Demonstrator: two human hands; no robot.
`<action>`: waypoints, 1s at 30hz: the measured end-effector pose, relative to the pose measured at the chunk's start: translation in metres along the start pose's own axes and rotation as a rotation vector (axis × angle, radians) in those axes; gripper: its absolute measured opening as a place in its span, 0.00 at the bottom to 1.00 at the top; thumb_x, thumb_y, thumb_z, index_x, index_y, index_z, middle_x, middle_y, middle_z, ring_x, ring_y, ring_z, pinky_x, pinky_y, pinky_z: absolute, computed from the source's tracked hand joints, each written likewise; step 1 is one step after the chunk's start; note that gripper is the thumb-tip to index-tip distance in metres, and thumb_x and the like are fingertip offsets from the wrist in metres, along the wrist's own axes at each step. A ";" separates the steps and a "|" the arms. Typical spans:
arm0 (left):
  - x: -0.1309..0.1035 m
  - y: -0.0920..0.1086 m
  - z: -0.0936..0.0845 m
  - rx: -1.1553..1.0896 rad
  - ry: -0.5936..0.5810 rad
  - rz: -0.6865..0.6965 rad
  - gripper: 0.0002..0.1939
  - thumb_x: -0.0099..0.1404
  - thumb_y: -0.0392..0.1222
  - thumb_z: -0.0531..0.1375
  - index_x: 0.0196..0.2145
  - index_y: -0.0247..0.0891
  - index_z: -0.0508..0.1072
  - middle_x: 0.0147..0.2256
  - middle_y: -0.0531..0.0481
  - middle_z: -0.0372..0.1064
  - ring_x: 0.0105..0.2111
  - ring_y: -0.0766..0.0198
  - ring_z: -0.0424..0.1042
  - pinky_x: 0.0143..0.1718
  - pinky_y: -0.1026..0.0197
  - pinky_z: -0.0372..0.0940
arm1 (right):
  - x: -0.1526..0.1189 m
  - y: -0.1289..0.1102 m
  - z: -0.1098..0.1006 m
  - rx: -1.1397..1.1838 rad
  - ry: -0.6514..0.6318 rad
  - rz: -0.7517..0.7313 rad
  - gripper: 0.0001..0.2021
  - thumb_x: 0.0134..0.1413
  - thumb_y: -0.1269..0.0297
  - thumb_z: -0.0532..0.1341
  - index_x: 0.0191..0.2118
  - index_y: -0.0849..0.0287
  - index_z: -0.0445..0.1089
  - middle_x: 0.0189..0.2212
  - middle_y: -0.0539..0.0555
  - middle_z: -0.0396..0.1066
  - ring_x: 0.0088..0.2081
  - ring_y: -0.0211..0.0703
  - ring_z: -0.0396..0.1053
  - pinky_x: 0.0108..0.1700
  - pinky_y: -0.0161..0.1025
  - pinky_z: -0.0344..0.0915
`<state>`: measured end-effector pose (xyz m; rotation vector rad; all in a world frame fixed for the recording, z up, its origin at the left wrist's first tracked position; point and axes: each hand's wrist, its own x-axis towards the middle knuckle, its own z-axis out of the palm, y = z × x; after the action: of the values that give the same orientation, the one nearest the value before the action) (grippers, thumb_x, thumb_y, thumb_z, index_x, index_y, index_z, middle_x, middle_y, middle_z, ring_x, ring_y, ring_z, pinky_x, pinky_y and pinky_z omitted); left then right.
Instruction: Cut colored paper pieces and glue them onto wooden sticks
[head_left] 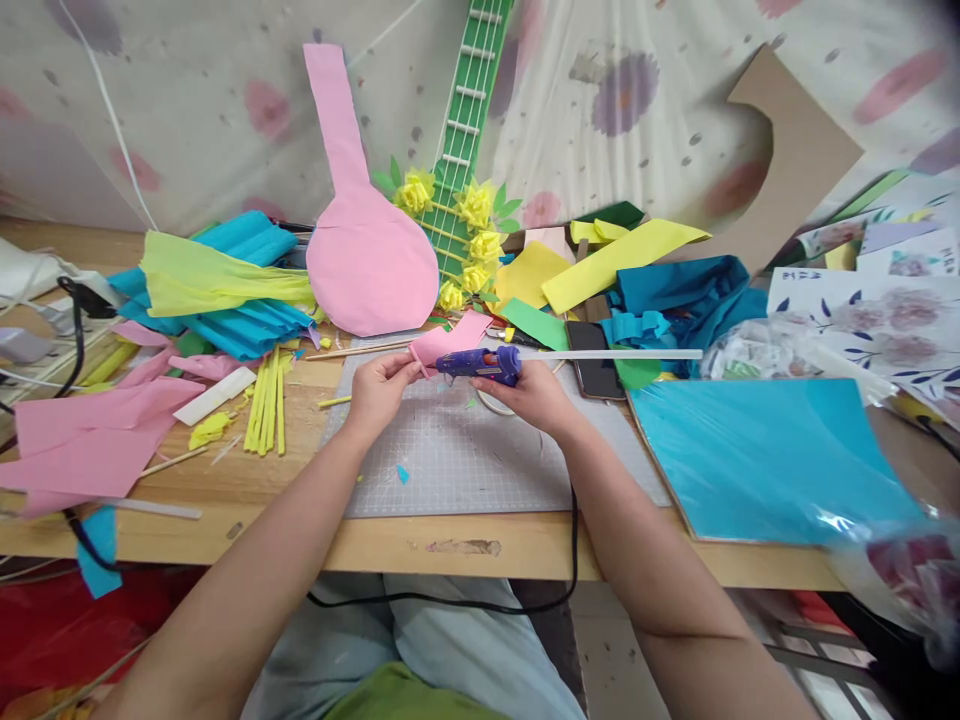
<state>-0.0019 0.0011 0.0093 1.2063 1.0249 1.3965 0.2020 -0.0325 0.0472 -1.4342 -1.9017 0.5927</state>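
Observation:
My right hand (536,393) grips a purple hot glue gun (480,366), its nozzle pointing left. A long whitish glue stick (622,354) sticks out of the gun's back end to the right. In my left hand (381,392), thumb and fingers pinch a strip of pink crepe paper (450,340) at its left end. The nozzle meets or nearly meets the paper close to my left fingertips; actual contact cannot be made out. Both hands are above a grey cutting mat (457,470).
Behind the mat stand a pink paper-covered lute shape (373,262) and a green stringed neck (465,130) with yellow paper flowers (478,205). A phone (598,362) and a blue sheet (765,460) lie right. Pink paper (90,440) and yellow strips (268,405) lie left. The gun's black cord (480,603) hangs below the table edge.

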 end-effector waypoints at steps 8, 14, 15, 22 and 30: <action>0.000 -0.001 0.001 -0.062 -0.010 -0.013 0.16 0.43 0.44 0.66 0.31 0.33 0.76 0.29 0.47 0.75 0.30 0.60 0.73 0.42 0.51 0.67 | 0.001 -0.001 0.002 0.014 0.001 -0.024 0.17 0.44 0.50 0.60 0.35 0.58 0.72 0.25 0.51 0.70 0.31 0.43 0.67 0.33 0.37 0.63; -0.001 0.001 0.002 -0.062 -0.049 -0.039 0.16 0.44 0.45 0.66 0.30 0.32 0.76 0.28 0.46 0.75 0.30 0.58 0.74 0.43 0.50 0.67 | 0.001 -0.002 0.003 0.001 0.008 -0.010 0.18 0.44 0.49 0.60 0.35 0.59 0.72 0.26 0.51 0.70 0.31 0.42 0.67 0.34 0.37 0.63; -0.001 0.001 0.002 -0.062 -0.051 -0.044 0.16 0.44 0.45 0.66 0.30 0.33 0.76 0.29 0.46 0.75 0.31 0.58 0.74 0.42 0.50 0.67 | 0.001 -0.002 0.003 -0.002 0.007 -0.006 0.18 0.45 0.49 0.59 0.35 0.59 0.73 0.25 0.51 0.70 0.31 0.42 0.67 0.34 0.37 0.63; -0.001 -0.003 0.002 -0.030 -0.073 -0.066 0.16 0.43 0.45 0.66 0.30 0.33 0.76 0.29 0.47 0.75 0.30 0.60 0.73 0.41 0.52 0.67 | 0.003 -0.002 0.005 0.011 0.063 -0.024 0.20 0.44 0.48 0.59 0.36 0.59 0.73 0.25 0.50 0.71 0.29 0.40 0.67 0.33 0.36 0.63; -0.001 -0.002 0.004 -0.027 -0.088 -0.086 0.16 0.42 0.45 0.67 0.29 0.33 0.76 0.28 0.49 0.74 0.28 0.62 0.73 0.40 0.53 0.67 | 0.004 -0.005 0.005 0.075 0.088 -0.033 0.19 0.44 0.48 0.59 0.37 0.58 0.73 0.27 0.51 0.72 0.29 0.40 0.66 0.33 0.36 0.62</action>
<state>0.0021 0.0002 0.0077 1.1796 0.9824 1.2763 0.1944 -0.0296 0.0478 -1.3565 -1.8122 0.5702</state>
